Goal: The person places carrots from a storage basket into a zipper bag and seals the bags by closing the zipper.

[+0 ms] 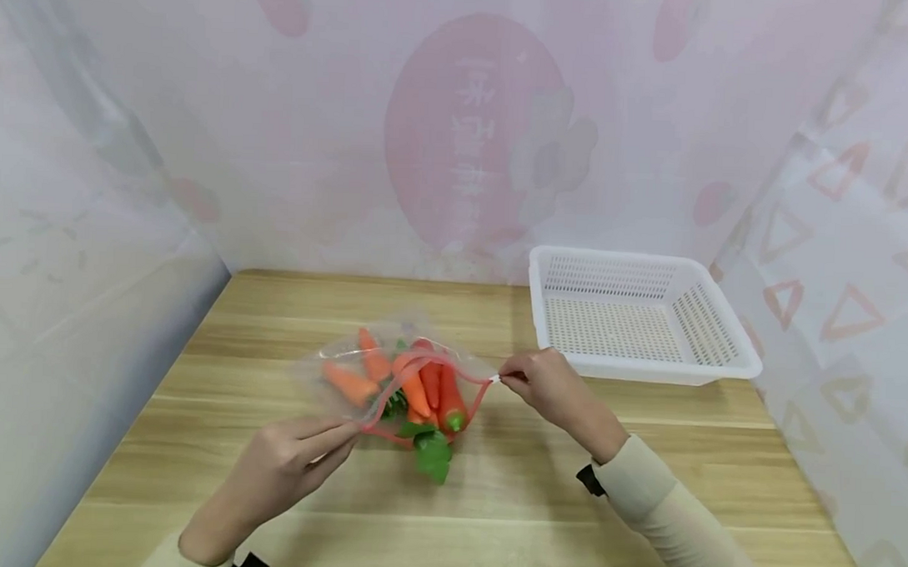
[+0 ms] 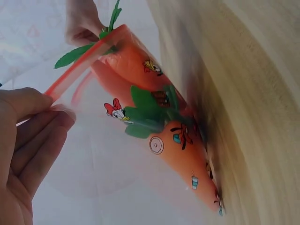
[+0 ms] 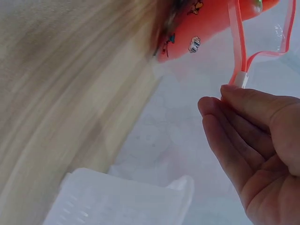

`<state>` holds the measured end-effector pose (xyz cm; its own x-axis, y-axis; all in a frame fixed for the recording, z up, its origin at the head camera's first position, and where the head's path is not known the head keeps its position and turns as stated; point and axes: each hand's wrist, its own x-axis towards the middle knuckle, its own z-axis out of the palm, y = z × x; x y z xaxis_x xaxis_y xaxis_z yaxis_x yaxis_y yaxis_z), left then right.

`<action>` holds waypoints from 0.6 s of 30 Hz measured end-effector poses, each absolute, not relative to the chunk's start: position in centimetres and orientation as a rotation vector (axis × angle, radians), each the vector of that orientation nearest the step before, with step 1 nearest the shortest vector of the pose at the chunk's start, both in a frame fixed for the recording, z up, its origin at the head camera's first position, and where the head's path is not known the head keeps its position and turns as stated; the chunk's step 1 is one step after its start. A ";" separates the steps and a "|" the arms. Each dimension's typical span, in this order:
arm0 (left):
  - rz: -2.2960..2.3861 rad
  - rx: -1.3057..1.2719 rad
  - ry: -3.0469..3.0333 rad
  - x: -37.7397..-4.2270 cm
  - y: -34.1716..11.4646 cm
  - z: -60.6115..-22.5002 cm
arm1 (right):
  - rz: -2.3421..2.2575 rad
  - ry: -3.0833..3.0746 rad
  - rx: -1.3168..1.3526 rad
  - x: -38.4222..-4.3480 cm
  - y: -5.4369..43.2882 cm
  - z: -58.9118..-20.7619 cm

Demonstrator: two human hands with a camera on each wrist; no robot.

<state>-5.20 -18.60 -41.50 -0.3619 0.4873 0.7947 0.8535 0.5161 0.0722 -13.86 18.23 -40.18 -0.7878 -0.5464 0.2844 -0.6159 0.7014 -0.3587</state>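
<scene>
A clear zip bag [image 1: 312,370] with a red zip edge and small cartoon prints lies on the table, its mouth spread apart. Inside are several orange carrots [image 1: 349,384] and red peppers [image 1: 452,400]. Green leaves [image 1: 433,454] stick out over the near edge of the mouth. My left hand [image 1: 290,461] pinches the left end of the red edge between thumb and fingers, also seen in the left wrist view. At the opposite end, my right hand [image 1: 551,391] pinches the corner by the white zip slider [image 3: 241,79].
A white perforated plastic basket [image 1: 646,369] stands at the back right of the wooden table [image 1: 491,518], just beyond my right hand. Pale printed sheets [image 1: 316,145] rise behind the table and along both sides.
</scene>
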 end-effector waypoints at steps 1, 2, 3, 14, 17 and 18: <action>-0.656 -1.088 -2.012 -5.3 -18.7 -41.4 | 0.664 -2.746 0.958 -13.8 18.3 -39.9; -0.677 -1.085 -2.002 -5.4 -18.8 -41.3 | 0.659 -2.738 0.968 -13.7 18.4 -39.6; -0.691 -1.084 -1.989 -5.5 -18.9 -41.2 | 0.660 -2.729 0.977 -13.6 18.4 -39.3; -0.745 -0.998 -1.904 -6.2 -19.5 -38.7 | 0.716 -2.621 1.066 -13.4 19.6 -36.2; -0.748 -0.968 -1.898 -6.3 -19.6 -37.8 | 0.750 -2.573 1.091 -13.4 19.8 -35.3; -0.755 -0.961 -1.894 -6.3 -19.7 -37.5 | 0.764 -2.556 1.099 -13.4 19.9 -35.0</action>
<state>-6.34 -19.67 -37.50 -0.3344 0.3245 0.8848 0.8443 0.5203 0.1283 -13.40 19.92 -34.99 -0.6820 -0.5965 0.4231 -0.7309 0.5766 -0.3652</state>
